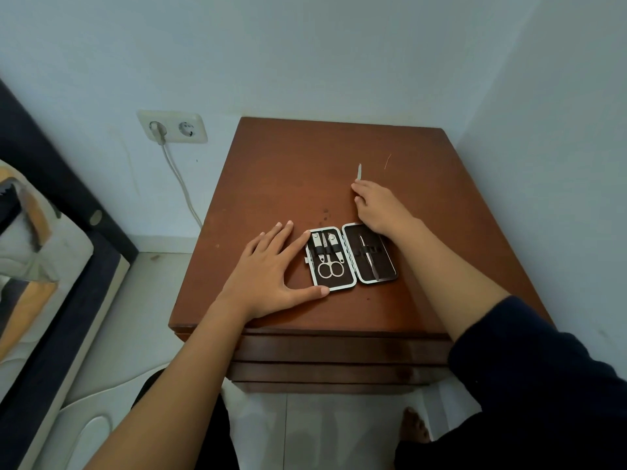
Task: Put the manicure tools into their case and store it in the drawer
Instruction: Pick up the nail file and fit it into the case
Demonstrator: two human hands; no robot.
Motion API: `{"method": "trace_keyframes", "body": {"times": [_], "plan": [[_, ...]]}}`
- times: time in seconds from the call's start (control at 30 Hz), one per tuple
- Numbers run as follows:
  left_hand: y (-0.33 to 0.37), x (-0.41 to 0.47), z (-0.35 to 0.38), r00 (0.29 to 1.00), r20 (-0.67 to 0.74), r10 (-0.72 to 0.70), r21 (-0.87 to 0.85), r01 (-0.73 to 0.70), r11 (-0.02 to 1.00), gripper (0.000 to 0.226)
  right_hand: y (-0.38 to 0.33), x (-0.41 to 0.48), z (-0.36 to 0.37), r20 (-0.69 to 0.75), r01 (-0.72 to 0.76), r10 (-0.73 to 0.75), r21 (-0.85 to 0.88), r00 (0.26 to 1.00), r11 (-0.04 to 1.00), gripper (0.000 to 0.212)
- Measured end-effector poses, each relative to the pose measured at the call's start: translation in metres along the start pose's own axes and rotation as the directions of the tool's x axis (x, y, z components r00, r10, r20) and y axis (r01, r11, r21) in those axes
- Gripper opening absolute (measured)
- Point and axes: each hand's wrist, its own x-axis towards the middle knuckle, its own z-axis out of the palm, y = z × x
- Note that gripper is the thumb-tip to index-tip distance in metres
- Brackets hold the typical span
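A small manicure case [352,255] lies open and flat on the brown wooden nightstand [288,171]. Its left half holds scissors [330,266] and two clippers under straps; its right half holds one slim metal tool [368,257]. My left hand [274,266] rests flat on the table, fingers spread, with forefinger and thumb touching the case's left edge. My right hand [380,206] is beyond the case, fingers curled around a thin metal tool [359,172] whose tip sticks out past the fingertips. The drawer fronts [339,354] below the tabletop are closed.
The nightstand stands in a corner, with walls behind and to the right. A double wall socket [173,127] with a plugged cable is at the left. A bed [40,252] runs along the left side. My bare foot [415,425] is on the floor below.
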Motion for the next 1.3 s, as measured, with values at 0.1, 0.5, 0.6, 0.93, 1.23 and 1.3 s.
{"method": "trace_keyframes", "body": {"times": [0.1,0.5,0.6,0.93,1.23,1.3], "plan": [[0.000,0.000,-0.001,1.000,0.001,-0.001,-0.009,0.001,1.000,0.104,0.002,-0.009,0.000,-0.084,0.011,-0.007,0.047,0.996,0.999,0.039],[0.001,-0.002,-0.001,1.000,0.006,-0.017,-0.029,0.017,0.999,0.105,0.016,-0.032,-0.004,-0.311,-0.080,0.140,0.196,0.940,0.977,0.013],[0.001,-0.001,-0.001,1.000,0.006,-0.014,-0.038,0.014,0.999,0.104,0.012,-0.024,-0.005,-0.275,-0.207,0.290,0.296,0.917,0.933,0.016],[-0.001,0.000,0.000,1.000,-0.001,-0.011,-0.034,0.011,0.999,0.102,0.002,-0.015,-0.003,-0.190,-0.352,0.400,0.242,0.897,0.904,0.016],[-0.001,0.000,0.000,1.000,-0.002,-0.012,-0.032,0.012,0.999,0.102,0.001,-0.024,0.005,-0.333,-0.291,0.369,0.262,0.868,0.920,0.012],[-0.001,0.000,0.000,1.000,-0.002,-0.012,-0.032,0.012,0.999,0.102,0.001,-0.024,0.003,-0.317,-0.302,0.376,0.258,0.871,0.918,0.016]]}}
